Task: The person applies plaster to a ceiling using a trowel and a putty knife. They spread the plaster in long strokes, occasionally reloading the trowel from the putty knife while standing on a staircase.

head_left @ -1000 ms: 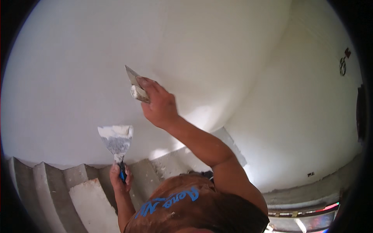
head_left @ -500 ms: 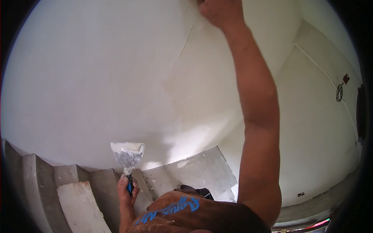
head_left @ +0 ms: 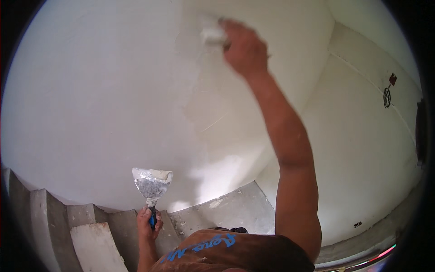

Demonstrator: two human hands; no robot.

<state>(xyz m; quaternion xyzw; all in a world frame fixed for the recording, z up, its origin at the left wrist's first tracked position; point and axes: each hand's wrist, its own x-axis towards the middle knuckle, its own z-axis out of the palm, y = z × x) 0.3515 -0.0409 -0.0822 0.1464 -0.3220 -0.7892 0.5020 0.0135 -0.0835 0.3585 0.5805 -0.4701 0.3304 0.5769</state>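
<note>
My left hand (head_left: 145, 225) grips the blue-and-black handle of a wide putty knife (head_left: 152, 185), held blade up. Pale filler lies along its top edge, with grey smears below. High in front of me, my right hand (head_left: 247, 49) is closed on a second putty knife (head_left: 212, 32), whose pale blade is smeared by motion. That blade is at the wall (head_left: 108, 95), around a patch of slightly darker, damp-looking filler. A thin raised line of filler shows lower on the wall. My right arm is stretched up and forward.
Grey concrete steps (head_left: 52, 217) run along the wall's foot at the lower left, with a whitish board (head_left: 97, 247) lying over them. A grey landing (head_left: 242, 204) lies below. On the right-hand wall hang a coiled black cable (head_left: 387, 97) and a reddish box (head_left: 393, 79).
My right hand has come down and left from the top edge, bringing its putty knife into view. The left hand still holds its putty knife almost in place. The view has shifted slightly.
</note>
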